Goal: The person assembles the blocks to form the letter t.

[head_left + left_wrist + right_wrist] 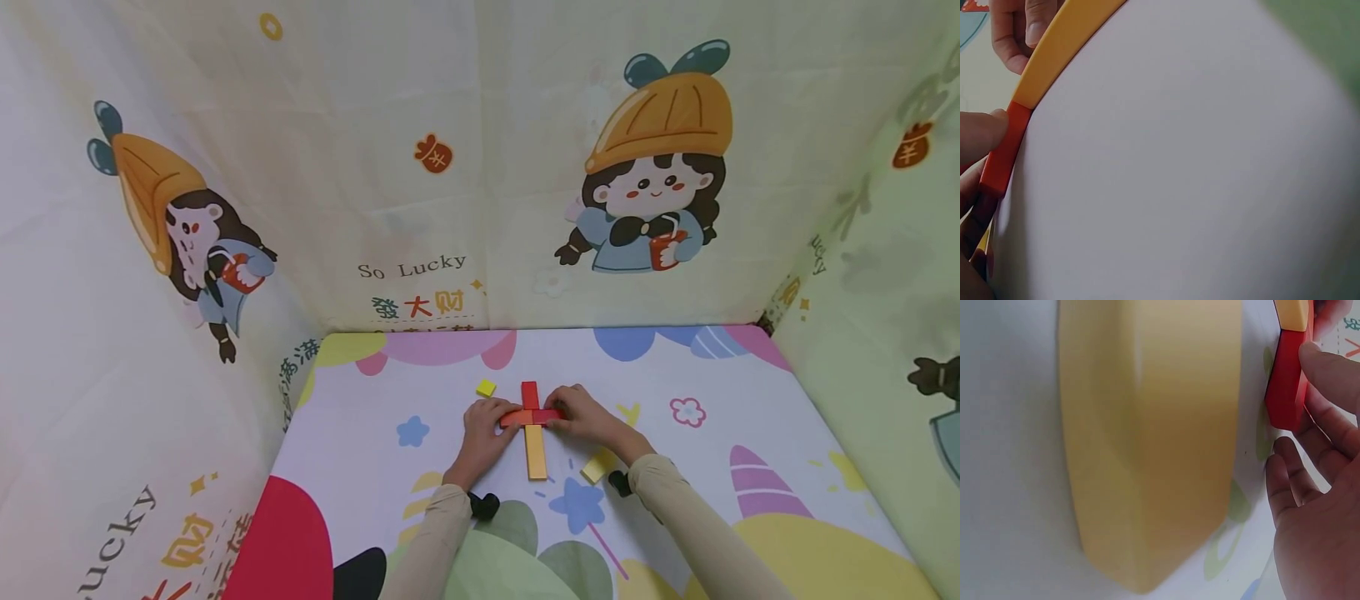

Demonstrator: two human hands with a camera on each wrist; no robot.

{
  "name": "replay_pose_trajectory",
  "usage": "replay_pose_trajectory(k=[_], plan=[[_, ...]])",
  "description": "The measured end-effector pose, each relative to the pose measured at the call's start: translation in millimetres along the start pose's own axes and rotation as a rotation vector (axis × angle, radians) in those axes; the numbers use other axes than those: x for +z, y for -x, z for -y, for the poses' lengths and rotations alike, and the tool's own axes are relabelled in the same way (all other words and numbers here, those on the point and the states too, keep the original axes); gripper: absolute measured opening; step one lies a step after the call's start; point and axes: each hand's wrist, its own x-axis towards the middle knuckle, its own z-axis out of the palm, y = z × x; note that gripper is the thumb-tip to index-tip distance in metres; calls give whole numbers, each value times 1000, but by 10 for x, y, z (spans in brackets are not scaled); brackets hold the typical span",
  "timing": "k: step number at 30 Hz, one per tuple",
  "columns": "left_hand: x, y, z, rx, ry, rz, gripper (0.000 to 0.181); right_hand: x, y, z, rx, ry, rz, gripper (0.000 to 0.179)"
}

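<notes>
In the head view, several blocks lie on the table as a cross. My left hand [483,435] pinches the orange block [516,417] that forms the left arm. Opposite it, my right hand [588,418] pinches the red block [547,417] forming the right arm. Another red block [529,395] points away at the top, and a long yellow-orange block [536,454] runs toward me. Thumb and fingers lie along the sides of the orange block [1007,150] in the left wrist view. The right wrist view shows the thumb against the red block [1288,381].
A small yellow block [486,388] lies beyond my left hand. Near the right wrist sits a pale yellow block [599,466], large in the right wrist view. Printed cloth walls [525,167] enclose the back and sides of the patterned table [345,450].
</notes>
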Motion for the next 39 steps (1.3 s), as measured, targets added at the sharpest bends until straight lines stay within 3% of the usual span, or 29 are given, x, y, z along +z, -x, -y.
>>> replay_pose_trajectory(k=[17, 29, 37, 39], plan=[[-20, 1, -13, -6, 1, 8, 32, 36, 35, 127, 64, 26, -21, 30], [-1, -5, -6, -23, 8, 26, 32, 141, 231, 487, 287, -49, -240, 42], [-3, -4, -7, -10, 3, 14, 30, 366, 413, 739, 304, -120, -407, 40], [-1, -1, -7, -7, 5, 8, 30, 434, 444, 800, 345, -135, -420, 42]])
